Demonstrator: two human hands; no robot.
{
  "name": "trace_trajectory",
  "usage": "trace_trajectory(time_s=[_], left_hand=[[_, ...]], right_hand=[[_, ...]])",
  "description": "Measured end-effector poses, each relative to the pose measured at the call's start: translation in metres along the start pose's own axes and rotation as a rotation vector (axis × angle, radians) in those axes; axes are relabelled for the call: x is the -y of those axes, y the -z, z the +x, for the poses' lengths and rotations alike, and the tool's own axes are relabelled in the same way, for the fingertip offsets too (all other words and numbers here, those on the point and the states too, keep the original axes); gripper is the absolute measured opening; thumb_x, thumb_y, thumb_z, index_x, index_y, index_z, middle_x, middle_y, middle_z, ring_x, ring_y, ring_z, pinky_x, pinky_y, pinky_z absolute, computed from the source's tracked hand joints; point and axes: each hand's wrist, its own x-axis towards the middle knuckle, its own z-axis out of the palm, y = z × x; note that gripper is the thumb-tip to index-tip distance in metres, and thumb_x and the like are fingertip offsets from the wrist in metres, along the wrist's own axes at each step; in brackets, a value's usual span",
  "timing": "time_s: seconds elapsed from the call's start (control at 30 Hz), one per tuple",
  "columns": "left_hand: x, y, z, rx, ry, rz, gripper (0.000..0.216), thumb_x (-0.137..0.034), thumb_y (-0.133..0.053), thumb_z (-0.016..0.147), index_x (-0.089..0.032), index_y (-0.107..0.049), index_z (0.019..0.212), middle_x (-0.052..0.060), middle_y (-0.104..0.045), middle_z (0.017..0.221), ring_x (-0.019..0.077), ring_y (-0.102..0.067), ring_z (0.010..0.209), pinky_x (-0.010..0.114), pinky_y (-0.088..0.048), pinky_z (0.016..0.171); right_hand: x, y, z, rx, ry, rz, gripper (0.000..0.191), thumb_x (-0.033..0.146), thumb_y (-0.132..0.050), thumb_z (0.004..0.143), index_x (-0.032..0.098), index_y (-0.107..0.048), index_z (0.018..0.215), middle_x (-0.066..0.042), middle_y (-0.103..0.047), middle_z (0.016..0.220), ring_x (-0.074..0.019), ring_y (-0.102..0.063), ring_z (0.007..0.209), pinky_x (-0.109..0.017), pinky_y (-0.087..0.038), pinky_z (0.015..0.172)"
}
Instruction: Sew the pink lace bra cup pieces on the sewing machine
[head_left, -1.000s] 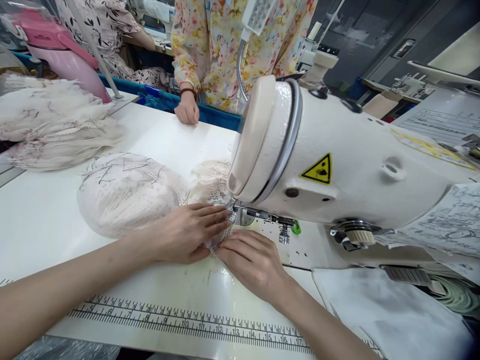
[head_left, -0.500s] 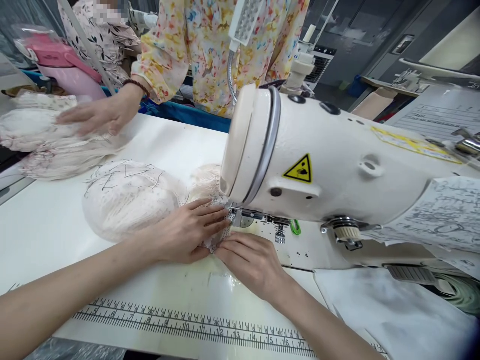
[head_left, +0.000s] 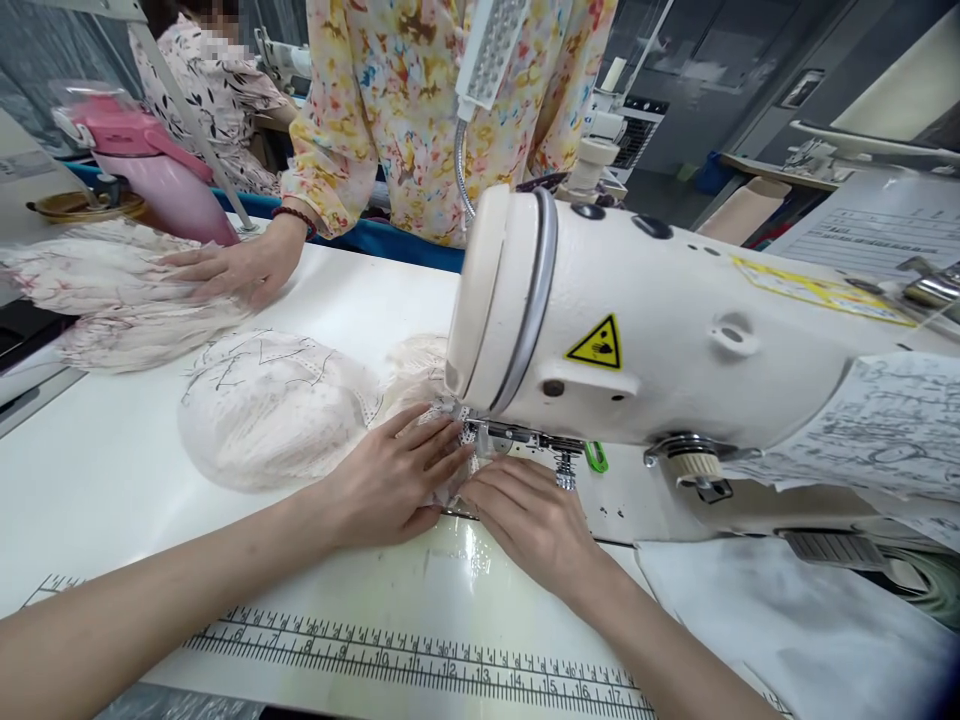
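My left hand [head_left: 397, 470] lies with fingers stretched out over pale lace fabric [head_left: 448, 492], close to the presser foot of a white sewing machine [head_left: 675, 310]. On the right of the foot, my right hand [head_left: 529, 515] has its fingers together, pinching the near edge of the same fabric. The needle point is hidden behind the machine head. Joined at the left is a rounded, cup-shaped pale fabric piece [head_left: 277, 420] with dark loose threads on top. A gathered pale section [head_left: 412, 365] lies behind my left fingers.
Across the table a co-worker's hand [head_left: 244, 265] rests on a pile of gathered pale fabric [head_left: 120, 285]. A pink bottle [head_left: 150, 160] stands behind it. A printed ruler [head_left: 420, 660] runs along the front edge. White cloth [head_left: 780, 610] lies at right.
Both my hands have moved slightly right, with the lace fabric, beside the presser foot. The co-worker's hand has slid a little over the pile. The view has shifted slightly.
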Motion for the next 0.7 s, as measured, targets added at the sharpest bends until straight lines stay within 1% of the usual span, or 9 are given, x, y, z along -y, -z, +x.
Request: trace_trajectory(time_s=[0.2, 0.33, 0.43, 0.53, 0.6, 0.63, 0.7], left_hand=[[-0.002, -0.001, 0.0, 0.015, 0.015, 0.018, 0.051, -0.041, -0.049, 0.09, -0.016, -0.052, 0.133, 0.01, -0.059, 0.129, 0.0272, -0.051, 0.123, 0.044, -0.026, 0.113], [-0.001, -0.001, 0.002, 0.043, 0.016, 0.003, 0.055, -0.044, -0.052, 0.089, -0.016, -0.049, 0.135, 0.011, -0.057, 0.131, 0.029, -0.05, 0.124, 0.046, -0.027, 0.111], [-0.001, 0.0, 0.002, 0.084, 0.025, -0.013, 0.057, -0.045, -0.051, 0.09, -0.017, -0.045, 0.139, 0.012, -0.056, 0.133, 0.03, -0.049, 0.125, 0.047, -0.027, 0.111], [0.0, 0.001, 0.002, 0.113, 0.028, -0.017, 0.059, -0.046, -0.05, 0.091, -0.018, -0.042, 0.142, 0.012, -0.055, 0.134, 0.0304, -0.048, 0.127, 0.049, -0.028, 0.112], [0.0, 0.001, 0.002, 0.1, 0.026, -0.017, 0.06, -0.047, -0.051, 0.09, -0.018, -0.042, 0.142, 0.013, -0.054, 0.134, 0.0311, -0.048, 0.127, 0.05, -0.03, 0.111], [-0.001, 0.001, 0.002, 0.074, 0.018, -0.019, 0.058, -0.046, -0.051, 0.091, -0.017, -0.043, 0.14, 0.013, -0.055, 0.134, 0.031, -0.049, 0.126, 0.05, -0.031, 0.11], [-0.002, 0.001, 0.002, -0.009, -0.021, -0.028, 0.046, -0.037, -0.048, 0.094, -0.014, -0.049, 0.135, 0.012, -0.057, 0.132, 0.0286, -0.052, 0.124, 0.048, -0.034, 0.11]], right_hand=[[-0.005, 0.003, -0.002, -0.019, -0.018, -0.049, 0.02, 0.009, -0.051, 0.092, 0.019, -0.068, 0.089, 0.0, -0.07, 0.082, -0.0118, -0.065, 0.082, -0.024, -0.052, 0.077], [-0.007, 0.007, -0.001, -0.038, -0.033, -0.115, 0.018, 0.009, -0.053, 0.091, 0.02, -0.068, 0.088, 0.001, -0.071, 0.085, -0.0131, -0.066, 0.089, -0.023, -0.048, 0.067], [-0.009, 0.009, 0.001, -0.047, -0.038, -0.129, 0.019, 0.01, -0.052, 0.093, 0.019, -0.067, 0.087, 0.001, -0.072, 0.082, -0.0126, -0.066, 0.081, -0.025, -0.042, 0.059], [-0.011, 0.009, 0.002, -0.058, -0.052, -0.12, 0.019, 0.013, -0.051, 0.094, 0.019, -0.067, 0.086, 0.002, -0.072, 0.082, -0.0114, -0.066, 0.074, -0.026, -0.042, 0.06], [-0.012, 0.009, 0.002, -0.061, -0.066, -0.118, 0.018, 0.015, -0.051, 0.095, 0.019, -0.067, 0.086, 0.001, -0.072, 0.083, -0.0118, -0.066, 0.075, -0.026, -0.043, 0.062], [-0.012, 0.009, 0.002, -0.06, -0.066, -0.114, 0.017, 0.015, -0.052, 0.095, 0.019, -0.067, 0.087, 0.001, -0.072, 0.083, -0.0117, -0.066, 0.075, -0.026, -0.044, 0.063], [-0.012, 0.008, 0.002, -0.06, -0.054, -0.098, 0.016, 0.014, -0.054, 0.093, 0.019, -0.068, 0.087, 0.001, -0.073, 0.084, -0.0112, -0.067, 0.076, -0.024, -0.047, 0.066]])
